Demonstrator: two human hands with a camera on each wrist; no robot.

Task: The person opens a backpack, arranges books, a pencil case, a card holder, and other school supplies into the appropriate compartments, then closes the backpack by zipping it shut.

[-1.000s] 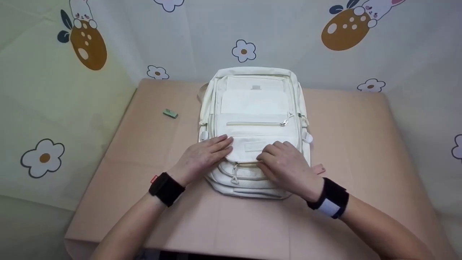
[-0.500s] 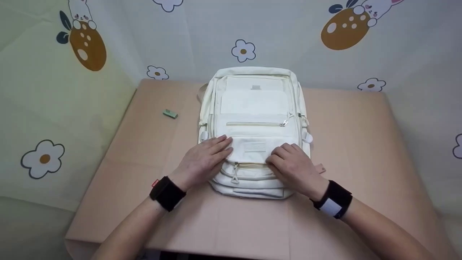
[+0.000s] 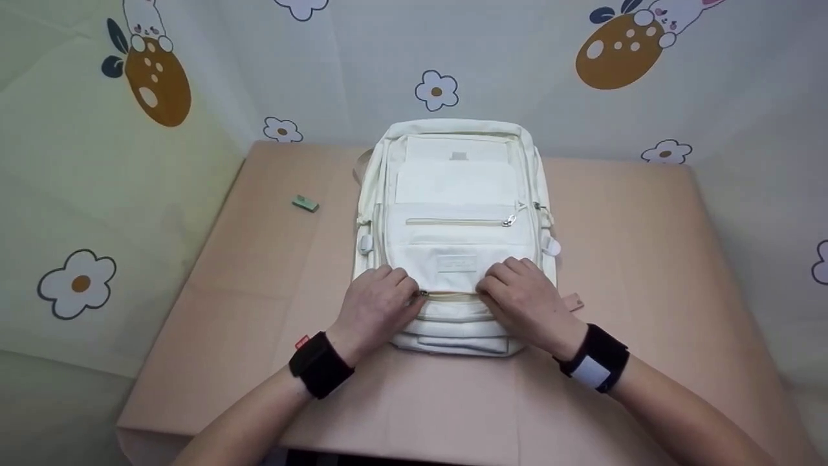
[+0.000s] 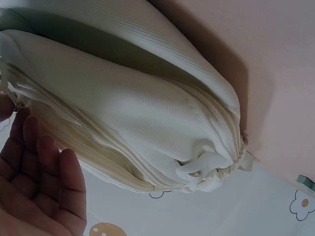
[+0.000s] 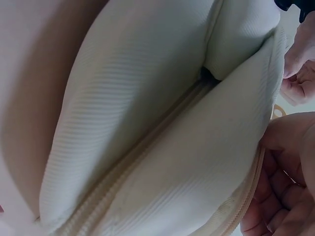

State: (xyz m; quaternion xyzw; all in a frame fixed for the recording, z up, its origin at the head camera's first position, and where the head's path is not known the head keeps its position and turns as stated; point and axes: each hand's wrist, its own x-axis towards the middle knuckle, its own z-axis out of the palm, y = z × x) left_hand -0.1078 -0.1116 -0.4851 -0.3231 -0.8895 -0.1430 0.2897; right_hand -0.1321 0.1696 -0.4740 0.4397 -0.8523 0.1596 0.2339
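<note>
1. Starting at the far left: lying alone on the table [image 3: 259, 259], well apart from both hands, the small green eraser [image 3: 305, 204]; not moving at all since a second ago.
2. Changing the most, the left hand [image 3: 378, 301]: a second ago resting flat with straight fingers on the left part of the pocket [image 3: 456, 268], now sliding down and inward, with the wrist coming closer to the middle.
3. Now curling its fingers at the pull [image 3: 422, 294] of the zipper under the pocket, and apparently pinching it. In the left wrist view, only partly confirming this: showing the fingertips [image 4: 22, 123] touching the small metal pull [image 4: 18, 105], with the other fingers staying rather loose.
4. Staying in the same place, the backpack [image 3: 456, 188]: lying flat on its back in the middle of the table, top toward the far wall, bottom toward the person, all zippers looking closed.
5. Shifting only a little to the right, the right hand [image 3: 527, 298]: gripping the lower right edge of the pocket with bent fingers, as also visible in the right wrist view [image 5: 288, 182], and holding the cloth firm.
6. Judging from this: passing from steadying the backpack to taking hold of the zipper, with one hand at the pull and the other bracing the pocket beside it; not yet opening anything.
</note>
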